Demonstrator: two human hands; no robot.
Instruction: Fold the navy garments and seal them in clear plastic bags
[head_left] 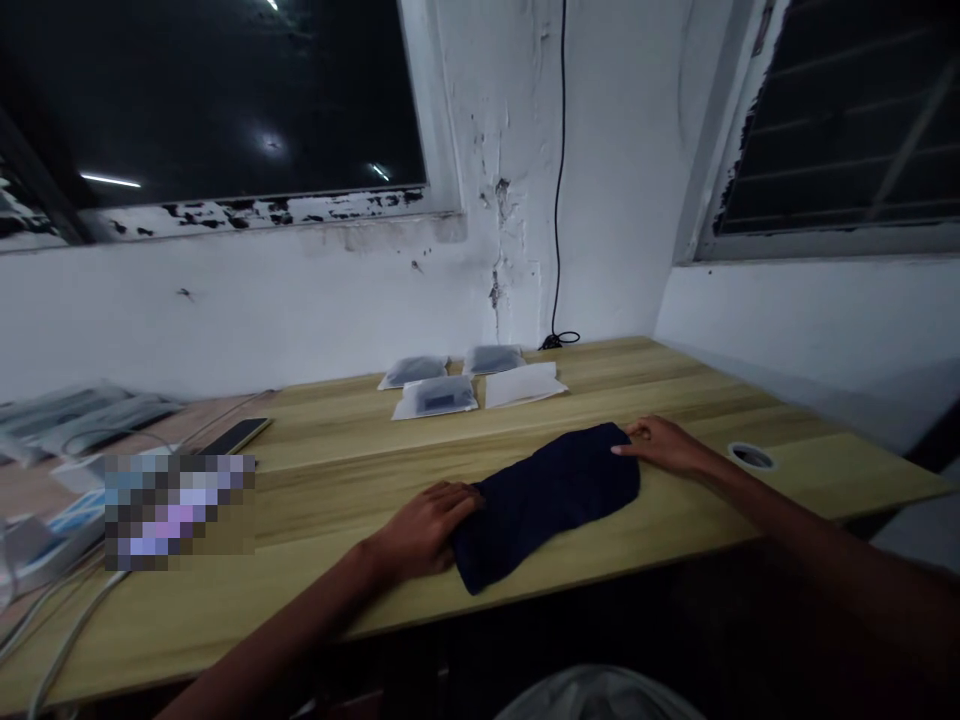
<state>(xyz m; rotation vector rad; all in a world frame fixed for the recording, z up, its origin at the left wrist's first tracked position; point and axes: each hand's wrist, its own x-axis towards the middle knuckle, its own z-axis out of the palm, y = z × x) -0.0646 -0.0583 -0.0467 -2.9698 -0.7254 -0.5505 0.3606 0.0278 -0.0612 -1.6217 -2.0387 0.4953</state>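
A dark blue cloth (551,495) lies stretched lengthwise over the wood-grain table, near its front edge. It looks like a folded piece of fabric; its exact kind does not show. My left hand (431,525) is closed on the cloth's left end, fingers curled over the edge. At the opposite end, my right hand (667,447) pinches the upper right corner, with the thumb on top of the fabric. Part of the left fingertips is hidden against the cloth.
Toward the wall lie several frosted packets with dark contents (446,397) and a pale flat packet (525,384). At left are a phone (236,436), a power strip (67,540) with cables and wrapped packages (90,420). A round cable hole (752,457) sits at right.
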